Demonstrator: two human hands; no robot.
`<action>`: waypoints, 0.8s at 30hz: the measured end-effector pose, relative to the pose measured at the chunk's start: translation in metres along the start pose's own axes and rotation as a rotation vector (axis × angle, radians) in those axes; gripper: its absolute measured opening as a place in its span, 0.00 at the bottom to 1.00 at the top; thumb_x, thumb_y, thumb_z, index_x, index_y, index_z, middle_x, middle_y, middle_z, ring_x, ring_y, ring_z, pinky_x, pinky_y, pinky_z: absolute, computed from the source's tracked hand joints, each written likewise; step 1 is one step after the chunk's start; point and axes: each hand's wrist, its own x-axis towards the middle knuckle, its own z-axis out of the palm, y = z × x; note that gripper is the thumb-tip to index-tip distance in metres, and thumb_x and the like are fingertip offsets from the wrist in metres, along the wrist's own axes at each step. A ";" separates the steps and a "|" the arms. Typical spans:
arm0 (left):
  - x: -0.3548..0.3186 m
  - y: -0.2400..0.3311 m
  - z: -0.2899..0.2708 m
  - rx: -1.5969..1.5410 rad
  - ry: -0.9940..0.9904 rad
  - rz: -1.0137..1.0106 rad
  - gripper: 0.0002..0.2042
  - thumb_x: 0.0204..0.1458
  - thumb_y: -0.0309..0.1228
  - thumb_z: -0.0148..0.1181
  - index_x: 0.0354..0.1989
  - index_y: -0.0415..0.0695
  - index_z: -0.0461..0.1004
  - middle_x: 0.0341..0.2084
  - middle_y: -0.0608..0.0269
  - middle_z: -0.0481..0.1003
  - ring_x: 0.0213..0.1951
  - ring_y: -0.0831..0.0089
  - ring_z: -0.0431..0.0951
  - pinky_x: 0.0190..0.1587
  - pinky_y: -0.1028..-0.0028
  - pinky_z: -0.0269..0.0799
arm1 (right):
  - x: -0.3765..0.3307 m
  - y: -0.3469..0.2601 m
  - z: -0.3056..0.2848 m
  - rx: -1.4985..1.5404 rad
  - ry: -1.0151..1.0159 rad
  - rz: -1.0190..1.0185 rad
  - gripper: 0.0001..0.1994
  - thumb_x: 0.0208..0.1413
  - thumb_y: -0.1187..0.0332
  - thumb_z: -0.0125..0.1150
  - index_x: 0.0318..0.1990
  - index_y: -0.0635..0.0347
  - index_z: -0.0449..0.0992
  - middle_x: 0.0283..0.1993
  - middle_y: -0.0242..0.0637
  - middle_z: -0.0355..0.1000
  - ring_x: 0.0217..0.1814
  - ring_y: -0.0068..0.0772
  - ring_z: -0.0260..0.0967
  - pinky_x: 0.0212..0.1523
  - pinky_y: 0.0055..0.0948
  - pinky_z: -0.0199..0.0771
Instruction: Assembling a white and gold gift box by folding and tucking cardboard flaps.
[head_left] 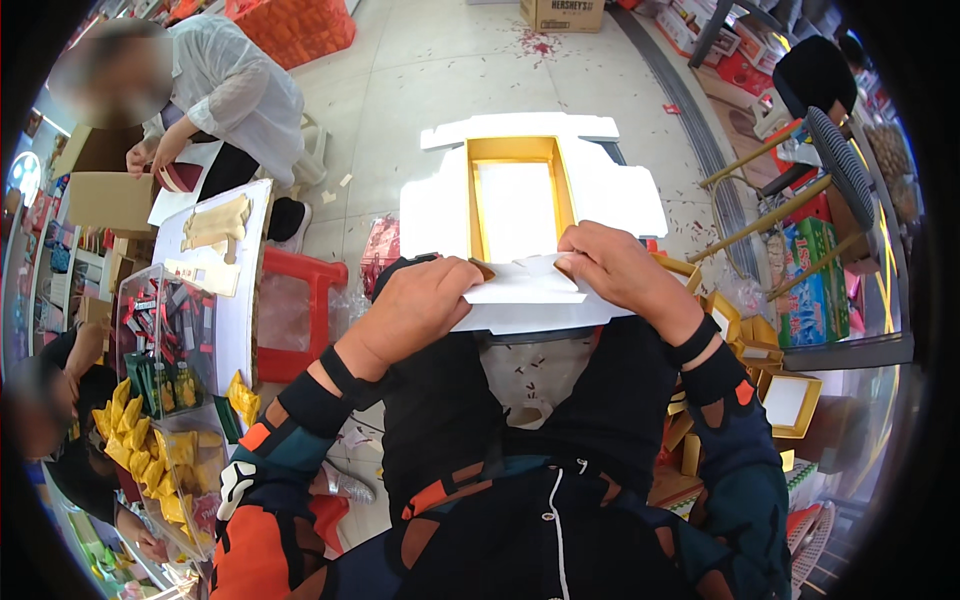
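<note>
A white sheet of paper or card (430,208) with wide side flaps lies in front of me, above my knees. On its middle stands a rectangular gold-walled box frame (562,190) with a white bottom. My left hand (422,302) pinches the left corner of the sheet's near flap (525,280). The right corner of that flap is gripped by my right hand (622,268), thumb and fingers together. The flap is lifted and creased along the frame's near end, which it hides. Small gold-brown pieces show at the fingertips of both hands.
Several gold boxes (790,400) are piled beside my right leg. A red stool (325,310) and a white table (235,330) with a clear bin (165,350) stand left. A person in a white shirt (235,95) sits upper left; a chair (835,165) is at right.
</note>
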 end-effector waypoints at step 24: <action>0.029 -0.008 -0.014 -0.222 -0.150 0.022 0.29 0.49 0.21 0.71 0.61 0.60 0.80 0.50 0.66 0.78 0.45 0.62 0.83 0.49 0.67 0.81 | -0.013 0.003 0.010 -0.001 -0.005 0.036 0.09 0.70 0.64 0.59 0.43 0.60 0.78 0.37 0.46 0.75 0.41 0.53 0.75 0.44 0.41 0.74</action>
